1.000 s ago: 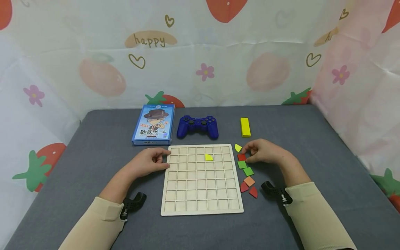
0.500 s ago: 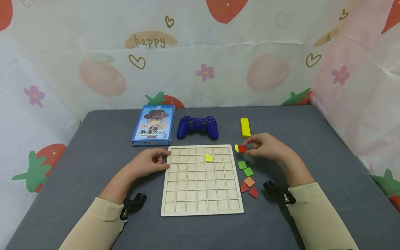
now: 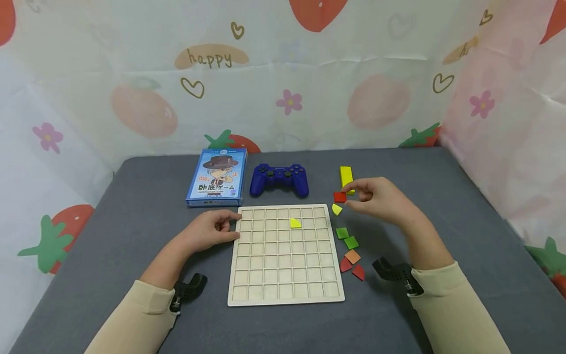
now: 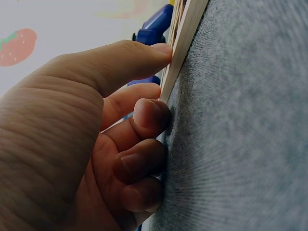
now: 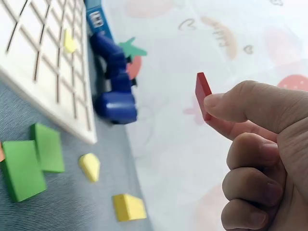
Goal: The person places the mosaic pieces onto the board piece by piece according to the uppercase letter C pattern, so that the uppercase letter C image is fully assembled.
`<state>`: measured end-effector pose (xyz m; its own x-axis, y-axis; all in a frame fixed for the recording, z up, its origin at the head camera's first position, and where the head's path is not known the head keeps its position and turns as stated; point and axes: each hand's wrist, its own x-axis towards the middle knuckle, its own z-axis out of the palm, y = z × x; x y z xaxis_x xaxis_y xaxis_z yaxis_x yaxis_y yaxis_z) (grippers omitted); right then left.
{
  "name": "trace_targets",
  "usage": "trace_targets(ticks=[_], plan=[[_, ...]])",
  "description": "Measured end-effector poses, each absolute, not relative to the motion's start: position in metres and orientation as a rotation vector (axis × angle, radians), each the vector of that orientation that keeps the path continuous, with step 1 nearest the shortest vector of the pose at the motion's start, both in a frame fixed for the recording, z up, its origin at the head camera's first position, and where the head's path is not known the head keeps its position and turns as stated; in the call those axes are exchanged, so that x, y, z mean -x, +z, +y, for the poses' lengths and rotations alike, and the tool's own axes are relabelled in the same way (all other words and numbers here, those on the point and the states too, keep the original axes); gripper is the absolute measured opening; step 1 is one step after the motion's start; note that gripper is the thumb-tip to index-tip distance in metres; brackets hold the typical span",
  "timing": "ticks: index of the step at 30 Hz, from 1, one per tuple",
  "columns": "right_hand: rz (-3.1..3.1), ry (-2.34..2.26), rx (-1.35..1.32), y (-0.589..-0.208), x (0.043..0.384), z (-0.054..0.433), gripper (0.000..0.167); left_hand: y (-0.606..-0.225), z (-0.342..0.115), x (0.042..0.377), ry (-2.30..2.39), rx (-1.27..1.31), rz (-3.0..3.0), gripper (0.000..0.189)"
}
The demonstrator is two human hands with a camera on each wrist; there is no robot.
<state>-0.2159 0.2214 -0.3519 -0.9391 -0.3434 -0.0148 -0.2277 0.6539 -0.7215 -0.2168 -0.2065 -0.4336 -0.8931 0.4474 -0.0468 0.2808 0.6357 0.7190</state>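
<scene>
The red tile (image 3: 340,197) is held at the right of the board, pinched between the thumb and forefinger of the right hand (image 3: 382,197). That grip is narrow, closed on the tile, with the other fingers curled in toward the palm. In the right wrist view the tile stands edge-on against the pale backdrop, raised off the tabletop (image 3: 442,211).

In the head view the tile appears between a yellow block (image 3: 345,173) and a small yellow piece (image 3: 337,209) with a rounded edge. Nearer the person, two green tiles (image 3: 342,233) lie close together, followed by an orange tile (image 3: 353,256) and two red wedges (image 3: 358,272).

The pale gridded board (image 3: 286,275) lies flat beside this row. One yellow quarter-round (image 3: 295,223) sits in its second row from the far side, fifth compartment from the left. The left hand (image 3: 208,228) touches the board's left edge near the far corner; its grip is moderately spread, thumb and forefinger apart along that edge.

Beyond the board, a blue game controller (image 3: 279,180) lies near a blue box (image 3: 216,177) with a cartoon figure in a hat. The backdrop (image 3: 247,108) is printed with strawberries, hearts and flowers.
</scene>
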Motion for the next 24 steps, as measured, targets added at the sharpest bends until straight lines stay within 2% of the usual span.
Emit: trace_targets(ticks=[7,14,24], plan=[[2.769,-1.153,0.494,-0.333,0.213,0.223,0.029,-0.438,-0.205,0.22,1.123,-0.582,2.631,0.046],[2.751,-1.239,0.527,-0.318,0.218,0.205,0.03,-0.438,-0.209,0.217,1.13,-0.553,2.63,0.046],[2.708,-1.324,0.582,-0.324,0.223,0.171,0.031,-0.434,-0.209,0.216,1.135,-0.557,2.623,0.046]])
